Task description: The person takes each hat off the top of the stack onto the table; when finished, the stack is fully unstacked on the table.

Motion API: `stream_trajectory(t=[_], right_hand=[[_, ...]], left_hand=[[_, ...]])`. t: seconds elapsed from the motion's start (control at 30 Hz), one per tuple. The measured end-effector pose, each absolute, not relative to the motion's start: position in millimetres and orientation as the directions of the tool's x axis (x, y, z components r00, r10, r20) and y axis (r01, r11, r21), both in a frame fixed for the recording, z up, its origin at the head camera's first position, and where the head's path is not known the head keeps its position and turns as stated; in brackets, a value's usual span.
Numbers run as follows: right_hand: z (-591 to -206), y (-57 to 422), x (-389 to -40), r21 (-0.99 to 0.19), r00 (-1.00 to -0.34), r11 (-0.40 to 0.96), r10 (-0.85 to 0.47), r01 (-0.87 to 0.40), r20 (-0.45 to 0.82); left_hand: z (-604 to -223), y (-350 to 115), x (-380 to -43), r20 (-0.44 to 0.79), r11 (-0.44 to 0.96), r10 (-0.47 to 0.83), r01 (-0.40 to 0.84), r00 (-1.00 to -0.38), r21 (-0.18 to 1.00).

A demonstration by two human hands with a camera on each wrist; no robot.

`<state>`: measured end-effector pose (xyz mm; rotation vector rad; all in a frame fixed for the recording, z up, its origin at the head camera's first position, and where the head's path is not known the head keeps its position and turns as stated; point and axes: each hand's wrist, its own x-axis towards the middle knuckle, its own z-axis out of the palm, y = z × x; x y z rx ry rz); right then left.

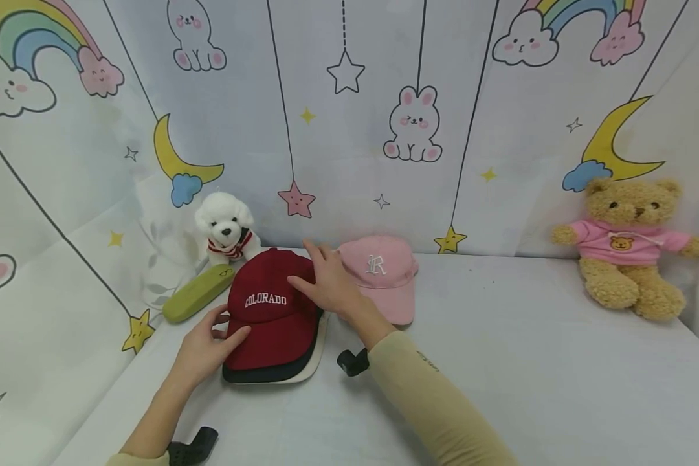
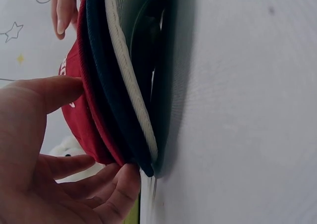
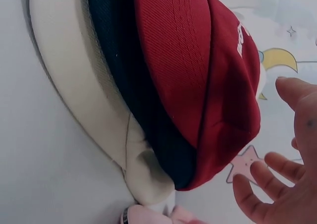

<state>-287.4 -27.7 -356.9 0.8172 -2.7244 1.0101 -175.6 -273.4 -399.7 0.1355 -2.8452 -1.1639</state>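
Observation:
A red cap lettered COLORADO (image 1: 274, 285) sits on top of a dark navy cap (image 1: 268, 374) and a cream cap (image 1: 314, 362), the three stacked with their brims toward me. My left hand (image 1: 204, 346) is at the stack's left side. In the left wrist view its thumb touches the red brim and its loosely bent fingers (image 2: 124, 184) touch the caps' edge. Over the right of the red crown, my right hand (image 1: 332, 281) has its fingers spread. The right wrist view shows a gap between that hand (image 3: 292, 179) and the red cap (image 3: 230, 100).
A pink cap (image 1: 384, 265) lies right of the stack. Left of it are a green case (image 1: 198, 294) and a white plush dog (image 1: 226, 223). A teddy bear (image 1: 632, 252) in pink sits at the far right. A patterned backdrop (image 1: 349, 162) stands behind the white tabletop (image 1: 530, 362).

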Motion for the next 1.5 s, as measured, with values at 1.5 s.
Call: stream_trajectory(t=[1.5], right_hand=[[-370.7, -42.6, -293.4, -0.726, -0.895, 0.551, -0.394, -0.412, 0.209]], left_hand=[[-400.6, -284.2, -174.4, -0.106, 0.565, -0.11, -0.15, -0.988, 0.811]])
